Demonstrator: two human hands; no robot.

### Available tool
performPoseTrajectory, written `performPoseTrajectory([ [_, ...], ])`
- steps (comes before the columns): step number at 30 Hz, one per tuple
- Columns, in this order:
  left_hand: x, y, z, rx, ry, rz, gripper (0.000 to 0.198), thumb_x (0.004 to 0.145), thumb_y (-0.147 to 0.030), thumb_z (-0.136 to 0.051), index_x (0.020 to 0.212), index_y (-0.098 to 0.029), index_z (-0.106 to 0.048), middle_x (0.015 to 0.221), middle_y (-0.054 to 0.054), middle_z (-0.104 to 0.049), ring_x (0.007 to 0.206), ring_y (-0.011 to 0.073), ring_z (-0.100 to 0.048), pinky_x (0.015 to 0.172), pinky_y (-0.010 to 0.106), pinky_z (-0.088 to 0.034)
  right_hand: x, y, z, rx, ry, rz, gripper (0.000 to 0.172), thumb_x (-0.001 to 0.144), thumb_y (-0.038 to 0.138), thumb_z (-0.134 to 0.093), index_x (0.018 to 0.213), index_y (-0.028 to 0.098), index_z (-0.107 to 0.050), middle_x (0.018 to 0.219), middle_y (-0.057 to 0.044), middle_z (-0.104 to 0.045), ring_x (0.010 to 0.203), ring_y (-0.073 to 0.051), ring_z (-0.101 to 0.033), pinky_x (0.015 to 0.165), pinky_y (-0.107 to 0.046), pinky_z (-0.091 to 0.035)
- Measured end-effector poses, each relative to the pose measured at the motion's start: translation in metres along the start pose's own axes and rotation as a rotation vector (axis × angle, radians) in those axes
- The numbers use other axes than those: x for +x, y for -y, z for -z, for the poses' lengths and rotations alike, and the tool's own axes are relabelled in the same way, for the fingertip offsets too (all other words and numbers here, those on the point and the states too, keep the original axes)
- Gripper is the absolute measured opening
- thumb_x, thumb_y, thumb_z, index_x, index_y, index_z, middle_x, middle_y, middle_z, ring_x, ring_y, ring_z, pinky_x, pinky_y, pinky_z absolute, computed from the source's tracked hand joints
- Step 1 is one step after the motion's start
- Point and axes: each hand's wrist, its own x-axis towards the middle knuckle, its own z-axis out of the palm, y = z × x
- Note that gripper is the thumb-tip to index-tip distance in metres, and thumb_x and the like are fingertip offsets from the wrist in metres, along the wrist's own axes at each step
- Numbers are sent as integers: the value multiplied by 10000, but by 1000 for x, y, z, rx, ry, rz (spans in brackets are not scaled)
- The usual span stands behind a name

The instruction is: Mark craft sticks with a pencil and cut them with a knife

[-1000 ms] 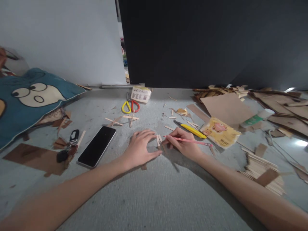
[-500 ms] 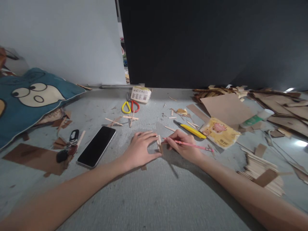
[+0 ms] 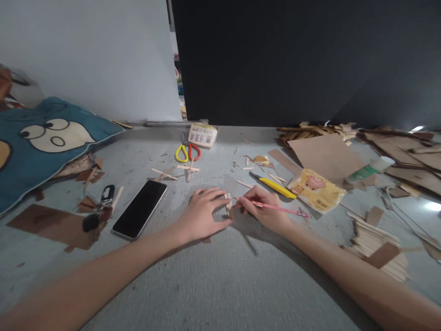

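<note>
My left hand [image 3: 201, 212] rests on the grey table [image 3: 220, 276], its thumb and forefinger pinched on short wooden sticks [image 3: 228, 205] lying side by side. My right hand [image 3: 266, 209] grips a pink pencil [image 3: 275, 208] like a pen, its tip touching the top of the sticks. The two hands are almost touching at the middle of the table.
A black phone [image 3: 139, 209] and car keys [image 3: 98, 215] lie left. Yellow-and-red scissors [image 3: 188, 152], a yellow utility knife [image 3: 274, 185], a yellow tissue pack [image 3: 312, 189], a stack of sticks [image 3: 377, 246] and cardboard sheets [image 3: 325, 154] lie around. A blue cushion [image 3: 44, 142] sits far left.
My left hand has drawn the sticks together under its fingers. My right hand shifted slightly and the pencil tilted lower on the right. The camera moved a little.
</note>
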Motion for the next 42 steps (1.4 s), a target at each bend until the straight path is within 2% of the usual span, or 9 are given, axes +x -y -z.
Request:
performPoseTrajectory([
  [7, -1, 2, -4, 21, -24, -27, 411, 881, -446, -785, 1269, -316, -747, 1478, 77, -648, 1442, 340, -527, 1229, 574, -315, 2, 2, 2, 15, 13, -2, 372, 971, 562, -649, 806, 231, -611, 722, -78, -799, 546, -185, -723, 500, -274, -552],
  [14, -1, 1, -4, 14, -34, -29, 367, 940, -449, -727, 1270, -290, -740, 1481, 66, -656, 1456, 303, -526, 1234, 537, -319, 1, -1, 2, -71, 39, 10, 292, 968, 474, -657, 822, 223, -629, 694, -56, -781, 567, -178, -724, 527, -260, -527],
  [17, 0, 0, -5, 38, -31, -30, 376, 913, -404, -759, 1265, -274, -736, 1467, 78, -663, 1455, 309, -525, 1225, 535, -326, 1, -3, 1, -126, 15, 58, 282, 962, 457, -662, 812, 220, -637, 684, -47, -766, 555, -166, -691, 516, -255, -497],
  [21, 1, -2, -5, 49, -23, -16, 419, 892, -386, -779, 1291, -276, -717, 1456, 79, -665, 1443, 312, -530, 1221, 525, -334, 2, -6, 1, -134, 49, 68, 318, 984, 492, -649, 824, 217, -643, 716, -46, -767, 572, -161, -687, 523, -254, -499],
  [29, 1, -4, -3, 80, -12, -28, 447, 914, -400, -762, 1338, -273, -707, 1467, 97, -656, 1445, 330, -526, 1209, 540, -352, 2, -5, 3, -45, 94, 10, 414, 967, 603, -655, 845, 207, -657, 720, -61, -758, 595, -168, -695, 547, -266, -528],
  [34, 1, -2, -4, 77, -24, -39, 449, 916, -425, -762, 1330, -256, -719, 1464, 104, -661, 1437, 343, -537, 1198, 550, -376, 5, -2, 0, 180, 117, -111, 453, 912, 658, -693, 860, 209, -674, 694, -62, -751, 570, -180, -695, 532, -295, -565],
  [37, 1, 0, -6, 77, -33, -48, 452, 910, -437, -767, 1322, -258, -722, 1464, 102, -662, 1437, 340, -540, 1203, 549, -375, 5, -3, -2, 253, 165, -127, 432, 914, 635, -708, 834, 214, -654, 635, -40, -719, 519, -162, -657, 499, -292, -555],
  [42, 0, 0, -6, 89, -74, -63, 443, 892, -425, -789, 1290, -237, -737, 1434, 106, -684, 1410, 329, -567, 1189, 531, -407, 3, -8, -4, 263, 199, -81, 373, 955, 566, -698, 862, 215, -609, 689, -39, -731, 572, -153, -674, 530, -282, -552],
])
